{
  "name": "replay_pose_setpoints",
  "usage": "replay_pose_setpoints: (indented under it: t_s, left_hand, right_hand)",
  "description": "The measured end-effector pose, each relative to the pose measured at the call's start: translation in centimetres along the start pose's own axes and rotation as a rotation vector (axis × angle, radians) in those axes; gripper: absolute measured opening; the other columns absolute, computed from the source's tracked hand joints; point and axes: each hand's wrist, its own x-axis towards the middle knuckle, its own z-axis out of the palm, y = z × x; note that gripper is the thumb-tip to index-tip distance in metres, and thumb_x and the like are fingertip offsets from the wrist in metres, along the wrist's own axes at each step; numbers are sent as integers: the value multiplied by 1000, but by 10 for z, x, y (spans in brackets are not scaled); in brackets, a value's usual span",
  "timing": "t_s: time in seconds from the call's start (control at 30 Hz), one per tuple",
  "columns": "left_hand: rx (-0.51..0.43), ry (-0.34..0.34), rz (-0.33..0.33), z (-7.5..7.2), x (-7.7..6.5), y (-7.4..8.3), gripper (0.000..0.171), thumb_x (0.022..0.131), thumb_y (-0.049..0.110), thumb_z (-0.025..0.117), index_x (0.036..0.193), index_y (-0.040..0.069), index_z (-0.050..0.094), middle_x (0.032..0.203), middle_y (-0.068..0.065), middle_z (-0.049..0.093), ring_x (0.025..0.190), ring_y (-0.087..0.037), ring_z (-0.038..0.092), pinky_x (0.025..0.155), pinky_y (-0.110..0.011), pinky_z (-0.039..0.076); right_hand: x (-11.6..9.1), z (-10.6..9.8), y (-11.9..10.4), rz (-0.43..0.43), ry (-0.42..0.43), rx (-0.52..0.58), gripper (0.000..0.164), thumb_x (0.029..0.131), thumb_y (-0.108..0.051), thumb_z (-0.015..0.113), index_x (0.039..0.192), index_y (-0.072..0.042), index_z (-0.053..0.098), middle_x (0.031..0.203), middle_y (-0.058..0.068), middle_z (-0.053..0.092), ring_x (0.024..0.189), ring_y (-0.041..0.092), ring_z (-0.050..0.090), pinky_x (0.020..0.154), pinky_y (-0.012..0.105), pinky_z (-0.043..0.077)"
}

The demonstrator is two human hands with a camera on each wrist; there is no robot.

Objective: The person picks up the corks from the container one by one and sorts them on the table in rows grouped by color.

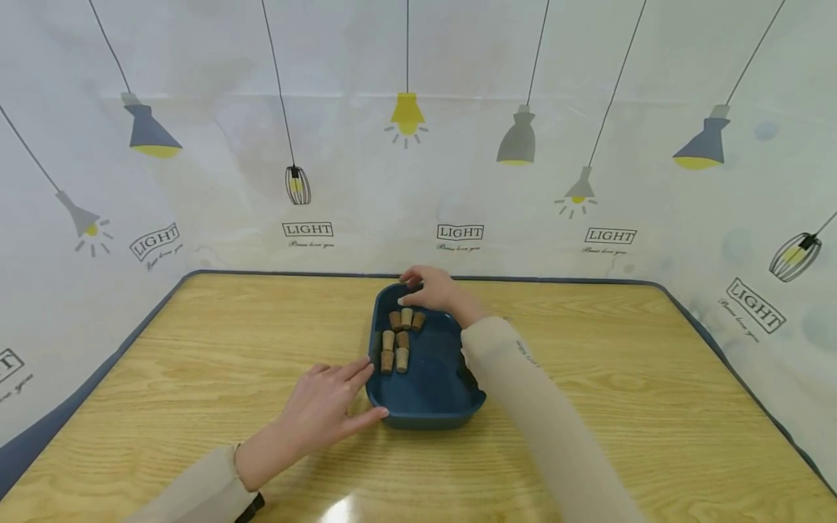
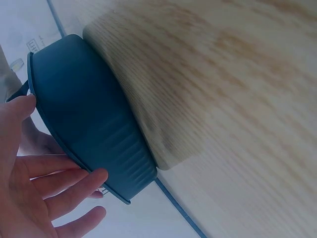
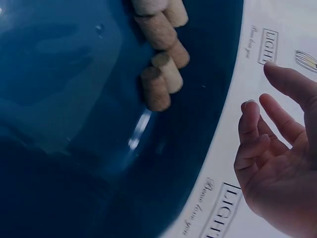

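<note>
A dark blue tray (image 1: 434, 374) lies on the table, with several tapered corks in light and darker brown along its left side. Three of them, including a pale cork (image 1: 407, 318), stand side by side farther back; other corks (image 1: 388, 362) form a block nearer me. My left hand (image 1: 323, 403) touches the tray's near left edge, fingers spread and thumb at the front rim; the left wrist view shows the tray's outer wall (image 2: 79, 99). Over the tray's far end hovers my right hand (image 1: 431, 290). In the right wrist view its fingers (image 3: 250, 119) bend loosely around nothing.
The wooden table (image 1: 196, 349) extends on both sides of the tray. A pale sheet (image 1: 366, 196) printed with hanging lamps and lettering rises behind and beside it, with a dark edge strip (image 1: 556, 279) along the table's back.
</note>
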Motion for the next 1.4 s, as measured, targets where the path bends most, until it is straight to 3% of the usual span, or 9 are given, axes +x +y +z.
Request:
replay_pose_setpoints:
  t_s: [0.4, 0.77, 1.2, 1.4]
  left_hand:
    - [1, 10, 4, -2, 1, -1, 66, 79, 60, 49, 115, 6, 61, 117, -8, 56, 82, -22, 61, 74, -43, 44]
    - [-5, 12, 1, -2, 1, 0, 65, 78, 60, 50, 114, 6, 61, 116, -8, 56, 84, -23, 60, 73, -43, 44]
    - [-8, 14, 6, -1, 1, 0, 67, 79, 62, 47, 114, 6, 61, 116, -8, 56, 83, -22, 61, 73, -43, 45]
    - [-7, 17, 8, -1, 0, 0, 67, 79, 61, 48, 114, 6, 61, 116, -8, 56, 82, -22, 61, 73, -43, 45]
  right_hand:
    - [2, 27, 13, 56, 11, 16, 38, 82, -15, 63, 118, -6, 54, 106, 11, 55, 97, 23, 51, 81, 36, 41]
    - [2, 36, 23, 125, 18, -28, 36, 80, -13, 63, 115, -6, 56, 80, 3, 57, 72, 17, 54, 67, 30, 43]
    - [6, 43, 31, 190, 9, -43, 42, 78, -16, 66, 119, -9, 55, 80, 2, 57, 69, 16, 51, 69, 32, 41]
    - [6, 46, 31, 227, 9, -82, 42, 79, -21, 66, 119, -13, 56, 90, 4, 57, 75, 18, 50, 72, 34, 41]
